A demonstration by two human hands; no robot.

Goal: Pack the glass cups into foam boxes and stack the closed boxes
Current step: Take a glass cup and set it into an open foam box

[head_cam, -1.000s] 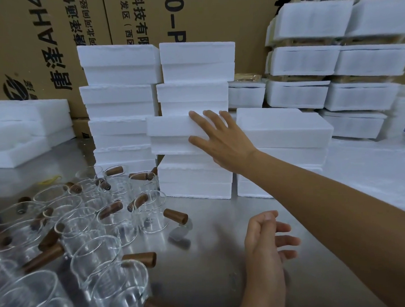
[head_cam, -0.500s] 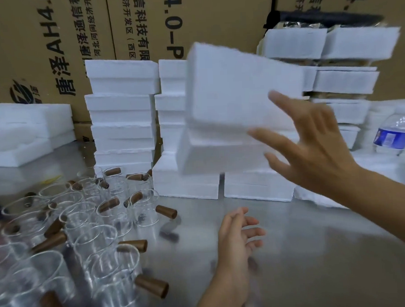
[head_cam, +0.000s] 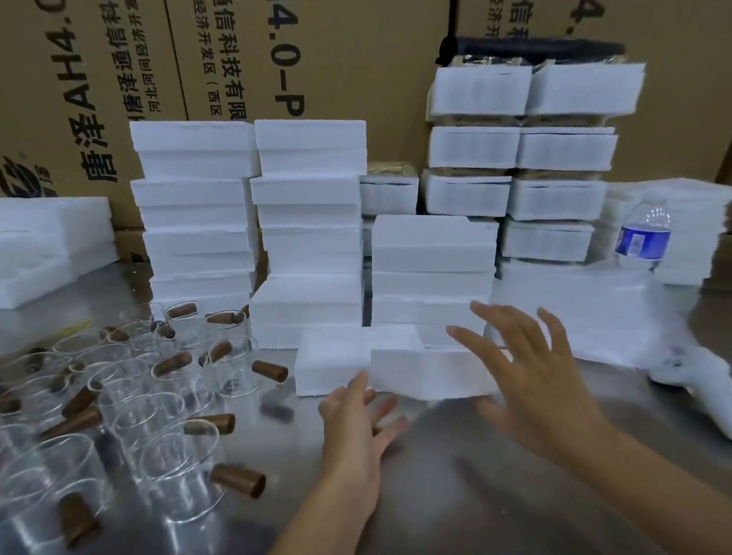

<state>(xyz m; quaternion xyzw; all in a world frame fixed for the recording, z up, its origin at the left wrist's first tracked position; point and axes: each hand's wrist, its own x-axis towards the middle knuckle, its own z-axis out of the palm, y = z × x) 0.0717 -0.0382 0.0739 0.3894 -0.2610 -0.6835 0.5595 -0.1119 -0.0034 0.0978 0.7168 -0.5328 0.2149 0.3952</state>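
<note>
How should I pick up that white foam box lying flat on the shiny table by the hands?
Probably by its two short ends, one hand coming in from each side. The white rectangular foam box lies flat and is wide and low, likely too broad for one hand to span. The left hand and right hand are open close to it.
</note>
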